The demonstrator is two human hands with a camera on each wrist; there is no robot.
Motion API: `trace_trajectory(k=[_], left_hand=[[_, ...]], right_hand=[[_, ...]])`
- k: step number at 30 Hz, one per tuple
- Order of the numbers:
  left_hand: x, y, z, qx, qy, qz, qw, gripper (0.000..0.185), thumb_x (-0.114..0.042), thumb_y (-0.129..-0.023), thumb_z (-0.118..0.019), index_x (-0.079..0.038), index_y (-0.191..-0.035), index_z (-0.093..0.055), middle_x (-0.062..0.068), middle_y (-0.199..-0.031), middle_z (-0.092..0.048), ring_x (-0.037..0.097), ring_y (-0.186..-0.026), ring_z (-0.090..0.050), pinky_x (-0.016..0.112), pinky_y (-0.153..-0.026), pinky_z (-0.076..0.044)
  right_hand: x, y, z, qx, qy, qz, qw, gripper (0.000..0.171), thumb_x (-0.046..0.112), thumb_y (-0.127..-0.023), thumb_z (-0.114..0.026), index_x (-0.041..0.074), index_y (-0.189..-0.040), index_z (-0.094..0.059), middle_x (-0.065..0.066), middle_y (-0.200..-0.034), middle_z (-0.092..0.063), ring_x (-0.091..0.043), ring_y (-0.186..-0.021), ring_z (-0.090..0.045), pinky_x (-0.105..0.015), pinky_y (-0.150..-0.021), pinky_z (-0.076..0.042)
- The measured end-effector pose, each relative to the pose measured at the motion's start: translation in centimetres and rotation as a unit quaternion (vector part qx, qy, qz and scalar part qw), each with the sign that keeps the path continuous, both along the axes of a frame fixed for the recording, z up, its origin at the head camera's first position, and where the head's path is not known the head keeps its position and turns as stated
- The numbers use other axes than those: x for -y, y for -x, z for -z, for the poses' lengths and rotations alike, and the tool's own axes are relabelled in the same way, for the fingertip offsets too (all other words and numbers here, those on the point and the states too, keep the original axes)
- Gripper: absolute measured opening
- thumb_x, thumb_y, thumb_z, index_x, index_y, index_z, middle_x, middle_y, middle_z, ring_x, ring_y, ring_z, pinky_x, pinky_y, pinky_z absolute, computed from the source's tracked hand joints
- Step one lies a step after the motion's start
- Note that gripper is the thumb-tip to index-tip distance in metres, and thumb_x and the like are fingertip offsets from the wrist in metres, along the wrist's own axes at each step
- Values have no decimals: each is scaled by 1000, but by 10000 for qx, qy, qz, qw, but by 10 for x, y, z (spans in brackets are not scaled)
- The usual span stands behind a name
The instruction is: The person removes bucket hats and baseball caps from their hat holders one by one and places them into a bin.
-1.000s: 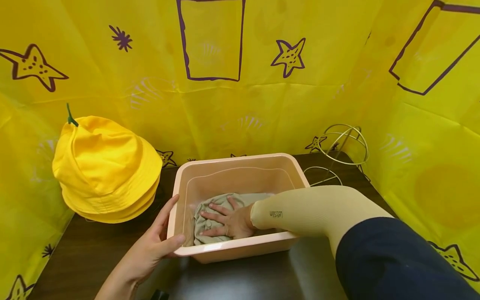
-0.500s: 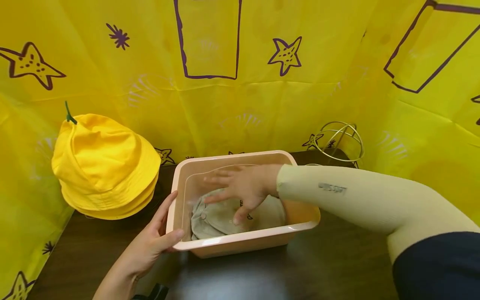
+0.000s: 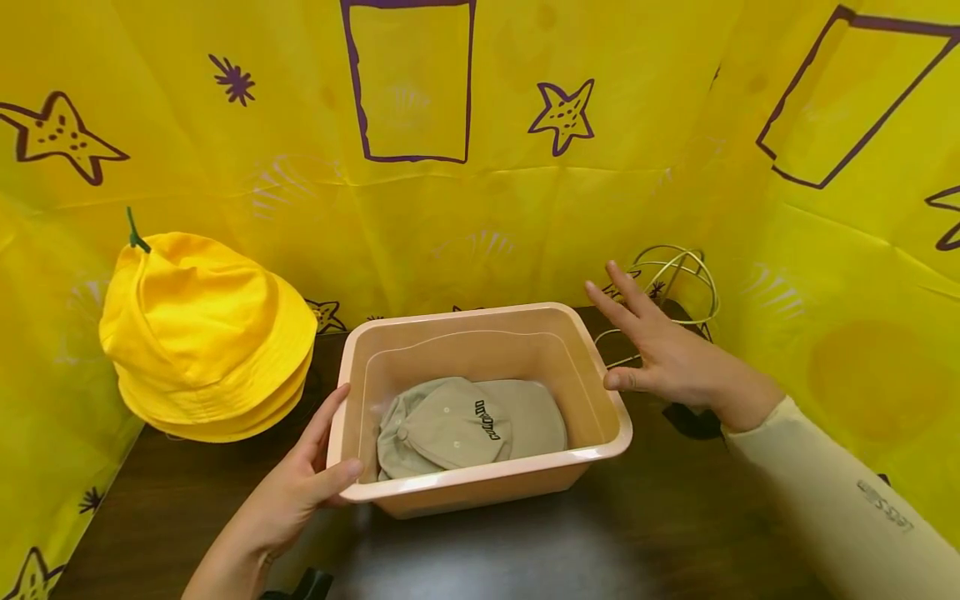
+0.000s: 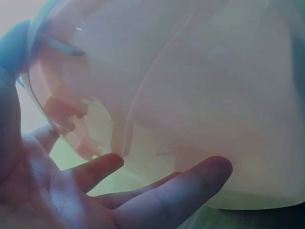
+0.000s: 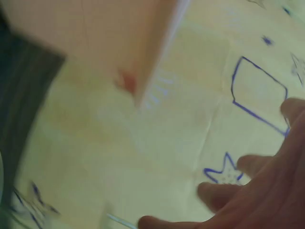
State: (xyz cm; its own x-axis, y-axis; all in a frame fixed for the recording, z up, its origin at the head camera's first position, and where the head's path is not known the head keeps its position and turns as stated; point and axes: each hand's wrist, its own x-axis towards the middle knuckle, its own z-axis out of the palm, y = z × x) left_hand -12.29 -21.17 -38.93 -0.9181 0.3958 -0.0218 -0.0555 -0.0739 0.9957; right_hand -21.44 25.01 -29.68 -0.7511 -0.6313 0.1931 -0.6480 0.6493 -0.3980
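Observation:
A light pink plastic basin (image 3: 480, 479) stands on the dark table, tilted slightly in the head view. Inside it lies a grey-green baseball cap (image 3: 457, 425) with dark lettering, its brim toward the right. My left hand (image 3: 303, 471) grips the basin's left end, thumb over the rim and fingers along the outer wall. In the left wrist view, those fingers (image 4: 174, 198) spread against the pale wall. My right hand (image 3: 671, 354) is beside the basin's right rim, fingers spread and holding nothing. Its fingers (image 5: 219, 194) show against the yellow cloth in the right wrist view.
Yellow bucket hats (image 3: 206, 333) are stacked at the left, a green stem on top. A gold wire stand (image 3: 708, 283) is behind my right hand. Yellow cloth (image 3: 495, 200) with drawn starfish encloses the dark table (image 3: 195, 517) at the back and sides.
My right hand has lifted off the cap, out of the basin and to the right, uncovering the cap, which now lies with its brim and lettering showing. My left hand keeps its grip.

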Motion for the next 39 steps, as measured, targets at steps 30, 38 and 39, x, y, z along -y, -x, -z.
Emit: trace_trajectory(k=[30, 38, 39], left_hand=[[-2, -2, 1, -39, -14, -24, 10000, 89, 1, -97, -58, -26, -161, -4, 34, -152, -10, 48, -113, -48, 43, -75, -57], [-8, 2, 1, 0, -32, 47, 10000, 88, 0, -97, -59, -25, -161, -4, 33, -150, -12, 45, -110, -52, 42, -73, -57], [-10, 2, 0, 4, -7, 40, 10000, 88, -1, -97, -60, -25, -161, -4, 33, -150, -12, 44, -110, -52, 43, -73, -57]], right_hand=[[29, -56, 72, 2166, 2556, 1121, 9355, 128, 24, -70, -93, 19, -162, -4, -13, -165, -3, -35, -121, -49, -22, -98, -36], [24, -55, 71, 2286, 2424, 1385, 9326, 126, 25, -70, -92, 18, -162, -6, -23, -152, -33, -30, -104, -59, -34, -93, -44], [22, -55, 71, 2347, 2476, 1366, 9300, 125, 23, -71, -91, 19, -162, -5, -24, -150, -35, -31, -103, -59, -34, -92, -45]])
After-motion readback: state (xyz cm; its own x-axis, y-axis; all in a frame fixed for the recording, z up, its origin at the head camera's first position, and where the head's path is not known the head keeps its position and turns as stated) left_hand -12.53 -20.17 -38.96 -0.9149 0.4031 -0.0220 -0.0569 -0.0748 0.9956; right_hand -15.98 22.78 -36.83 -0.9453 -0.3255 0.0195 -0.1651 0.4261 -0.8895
